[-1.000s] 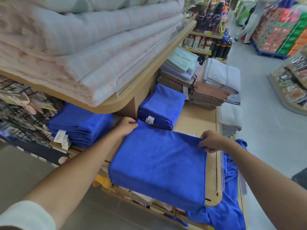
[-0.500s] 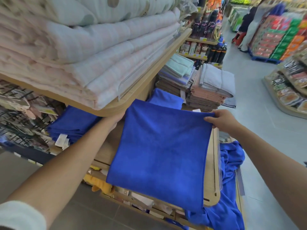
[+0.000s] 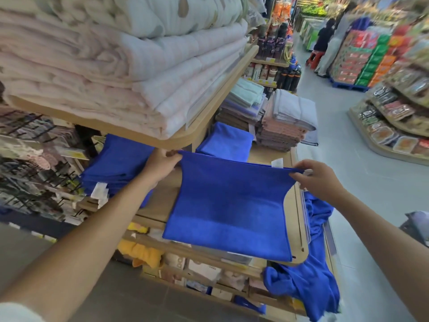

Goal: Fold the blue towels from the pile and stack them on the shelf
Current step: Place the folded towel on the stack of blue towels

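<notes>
**As the far edge rises, a fold gets under way**

Whereas a second ago it lay flat on the shelf [image 3: 293,228], the blue towel [image 3: 229,205] now has its far edge lifted, near half resting on the wood. On my feed this reads as the next fold starting. The pile [image 3: 308,275] of loose blue towels hangs off the shelf's right end, so plenty remains. One folded stack [image 3: 116,163] sits behind, to the left. Both arms reach forward: the left hand [image 3: 162,162] pinches the far left corner, the right hand [image 3: 318,177] pinches the far right. A white label [image 3: 277,162] stands up near it.
</notes>
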The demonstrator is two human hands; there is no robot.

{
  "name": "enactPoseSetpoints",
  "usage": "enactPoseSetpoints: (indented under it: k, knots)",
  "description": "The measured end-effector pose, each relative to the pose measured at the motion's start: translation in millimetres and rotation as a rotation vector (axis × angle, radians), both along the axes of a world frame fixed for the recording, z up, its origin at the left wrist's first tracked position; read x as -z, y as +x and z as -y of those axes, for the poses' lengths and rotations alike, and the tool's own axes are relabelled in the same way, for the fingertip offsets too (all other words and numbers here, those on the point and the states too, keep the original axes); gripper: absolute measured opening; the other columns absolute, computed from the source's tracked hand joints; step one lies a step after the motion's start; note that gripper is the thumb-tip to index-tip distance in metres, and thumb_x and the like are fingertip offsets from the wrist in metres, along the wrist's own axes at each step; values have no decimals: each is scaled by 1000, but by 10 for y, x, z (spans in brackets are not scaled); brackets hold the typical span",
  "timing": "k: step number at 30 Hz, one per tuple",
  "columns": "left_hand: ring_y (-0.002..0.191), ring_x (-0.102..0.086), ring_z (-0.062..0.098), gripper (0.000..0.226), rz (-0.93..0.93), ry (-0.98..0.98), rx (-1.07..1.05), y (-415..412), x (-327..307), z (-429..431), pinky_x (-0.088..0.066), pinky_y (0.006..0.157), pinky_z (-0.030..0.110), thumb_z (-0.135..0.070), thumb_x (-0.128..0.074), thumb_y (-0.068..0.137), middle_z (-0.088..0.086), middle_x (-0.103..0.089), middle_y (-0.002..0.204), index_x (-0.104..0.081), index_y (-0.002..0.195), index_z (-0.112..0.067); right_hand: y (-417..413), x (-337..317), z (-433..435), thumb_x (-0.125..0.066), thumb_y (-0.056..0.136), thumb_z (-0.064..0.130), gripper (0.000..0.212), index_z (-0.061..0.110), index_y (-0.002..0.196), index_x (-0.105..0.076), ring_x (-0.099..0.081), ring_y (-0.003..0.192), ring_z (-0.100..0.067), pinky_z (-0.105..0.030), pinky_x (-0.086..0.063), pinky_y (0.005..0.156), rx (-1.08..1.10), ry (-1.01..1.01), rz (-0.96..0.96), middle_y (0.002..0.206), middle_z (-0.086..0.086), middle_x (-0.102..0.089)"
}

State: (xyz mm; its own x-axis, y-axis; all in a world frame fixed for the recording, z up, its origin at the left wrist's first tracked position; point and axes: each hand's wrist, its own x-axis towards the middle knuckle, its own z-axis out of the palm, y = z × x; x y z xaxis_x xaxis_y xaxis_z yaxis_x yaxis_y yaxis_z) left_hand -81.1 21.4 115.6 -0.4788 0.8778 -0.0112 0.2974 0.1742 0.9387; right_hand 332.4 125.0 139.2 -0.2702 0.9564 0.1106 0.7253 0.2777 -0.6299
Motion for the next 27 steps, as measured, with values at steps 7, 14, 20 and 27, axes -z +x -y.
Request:
enactPoseSetpoints:
  k: [7, 14, 20, 27]
  knots:
    - [91, -62, -4, 15, -360, 9, 147, 83, 136, 824, -41, 72, 7, -11, -67, 89, -12, -67, 97, -73, 94, -24, 292, 212, 908, -75, 83, 36, 20, 54, 88, -67, -61, 63, -8, -16, -42, 57, -109, 76, 99, 96, 24, -62]
    - [102, -60, -3, 27, -436, -119, 306, 50, 925, 1433, -50, 93, 23, -7, -65, 90, -21, -56, 111, -70, 91, -34, 336, 805, 1532, -73, 88, 39, 25, 56, 84, -54, -59, 64, -3, -32, -54, 66, -204, -33, 403, 105, 24, -58]
    - [115, -50, 4, 38, -681, -93, 282, 105, 1041, 1460, -41, 97, 25, -9, -50, 85, -21, -55, 120, -73, 99, -36, 124, 807, 1497, -49, 87, 65, 23, 49, 92, -65, -61, 77, 2, -18, -43, 60, -190, 22, 451, 106, 29, -57]
    - [139, -45, 22, 41, -851, 46, 401, 988, 931, 558, -35, 115, 35, -9, -46, 100, 2, -54, 144, -59, 139, -15, -1289, 1148, 1121, -57, 98, 21, 42, 16, 139, -59, -52, 132, -26, -42, -46, 103, -266, 152, 270, 143, -1, -57]
